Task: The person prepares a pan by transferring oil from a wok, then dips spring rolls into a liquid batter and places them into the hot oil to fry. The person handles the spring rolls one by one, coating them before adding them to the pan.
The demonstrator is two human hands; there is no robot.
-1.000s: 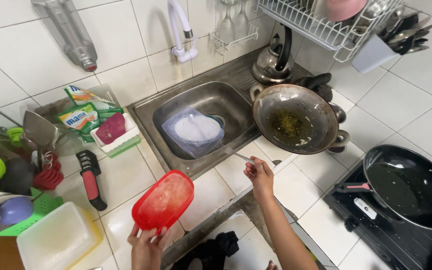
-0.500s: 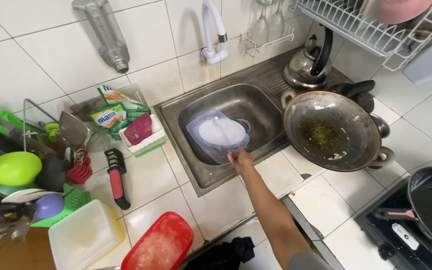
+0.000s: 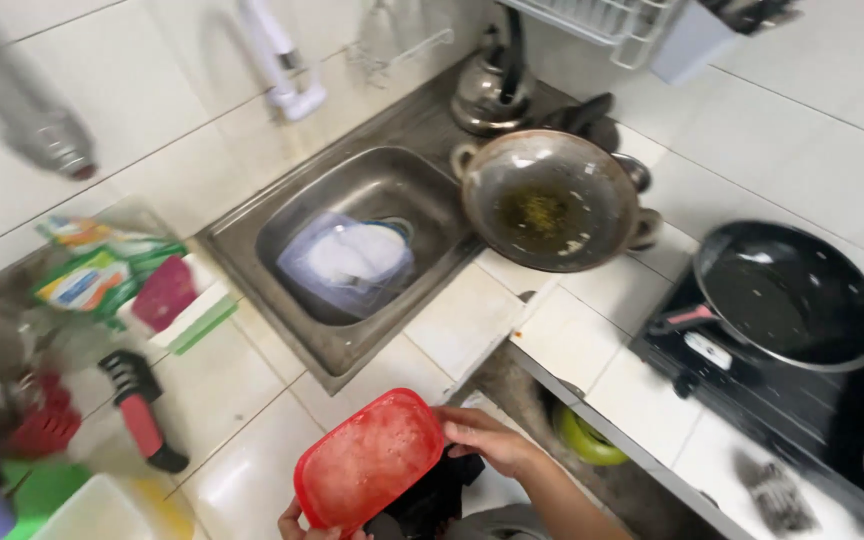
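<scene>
Red lid point(image 3: 370, 462) held flat at the bench point(image 3: 252, 440) front edge, below the sink point(image 3: 352, 250). Right hand point(image 3: 487, 440) closed on the lid's right rim, fingers curled over the edge. Left hand point(image 3: 297, 520) grips the lid's lower left corner; mostly cut off by the frame, only fingertips visible. In the sink: a clear tub point(image 3: 347, 262) with a white plate inside. Right of the sink: a dirty wok point(image 3: 550, 200) resting on the bench, kettle point(image 3: 482, 90) behind it. Further right of the sink: black pan point(image 3: 792, 295) on a stove point(image 3: 782, 400). Left of the sink: red-and-black tool point(image 3: 142, 410), sponge tray point(image 3: 177, 305), blurred clutter.
</scene>
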